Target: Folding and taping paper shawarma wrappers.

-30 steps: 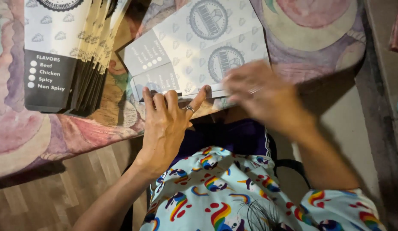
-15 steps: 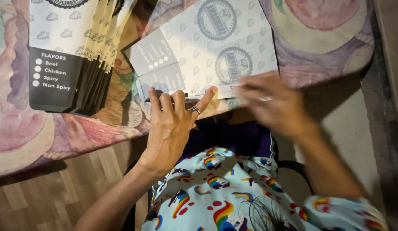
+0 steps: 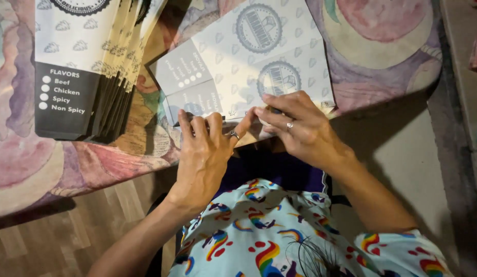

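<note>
A flat printed paper bag, pale with round dark seals and a grey flap, lies on the patterned cloth near the table's front edge. My left hand presses its fingertips down on the bag's near edge, fingers spread, a ring on one finger. My right hand rests beside it on the bag's lower right part, fingers curled and pinching the near edge, also wearing a ring. The edge under both hands is mostly hidden.
A fanned stack of similar paper bags with dark bottom panels lies at the left. The colourful cloth covers the table. Wooden floor shows below left, grey floor at right. My rainbow-print shirt fills the bottom.
My right hand has slid left along the bag's near edge and come to rest close to my left hand. The left hand has stayed pressed on the bag.
</note>
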